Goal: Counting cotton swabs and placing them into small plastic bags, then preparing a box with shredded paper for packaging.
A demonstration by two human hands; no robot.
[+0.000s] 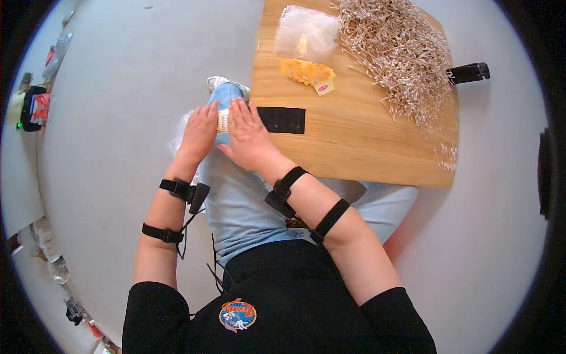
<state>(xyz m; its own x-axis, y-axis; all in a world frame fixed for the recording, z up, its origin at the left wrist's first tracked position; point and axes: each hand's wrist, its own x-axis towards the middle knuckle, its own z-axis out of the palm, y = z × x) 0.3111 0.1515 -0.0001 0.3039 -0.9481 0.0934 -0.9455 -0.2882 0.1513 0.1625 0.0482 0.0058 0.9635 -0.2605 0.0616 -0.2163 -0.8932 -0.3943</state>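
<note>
A small clear packet (223, 121), showing cotton swabs and some yellow, lies on my jeans near the knee, between my hands. My left hand (201, 131) rests along its left side with fingers stretched out; its thumb is hidden. Over the right side lies my right hand (249, 137), fingers extended flat and thumb apart, beside the table's left edge. Neither hand visibly curls round the packet. Clear plastic film (177, 141) sticks out past my left hand. Just right of my right fingertips, a black rectangular strip (286, 120) is on the table.
The wooden table (354, 153) bears a big heap of cotton swabs (401, 53), a few strays (448, 157), a stack of clear bags (306, 32) and fanned yellow cards (309, 74). A black clamp-like piece (470, 73) juts from its right edge. Bagged items (47, 239) line the left wall.
</note>
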